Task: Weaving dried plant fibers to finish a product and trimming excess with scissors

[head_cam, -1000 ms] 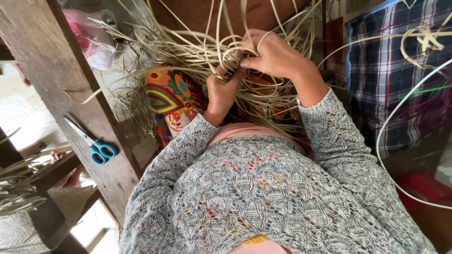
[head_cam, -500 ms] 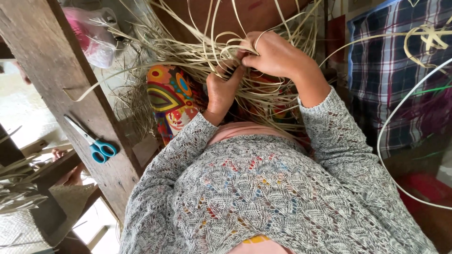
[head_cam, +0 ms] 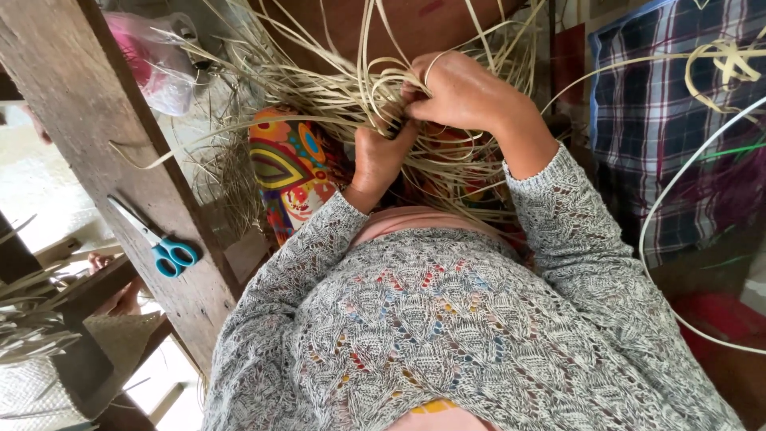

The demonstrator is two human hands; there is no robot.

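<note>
Up in the top centre of the frame, both hands work a tangle of pale reed strips (head_cam: 335,96). The left hand (head_cam: 379,156) is clenched around a bunch of them from below; the right hand (head_cam: 467,92) pinches strands against it from above. The strips look light, springy and smooth — likely to slip or kink, so best gripped close to the crossing point. Blue-handled scissors (head_cam: 159,243) lie on the wooden beam (head_cam: 88,104) at the left.

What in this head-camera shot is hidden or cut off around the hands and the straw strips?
- Left hand fingertips: buried in the straw strips.
- Right hand grip: fingers curl away from the camera, so which strips it pinches is unclear.
- Woven piece: covered by both hands.
- Scissors: blade tips too small to tell.
</note>
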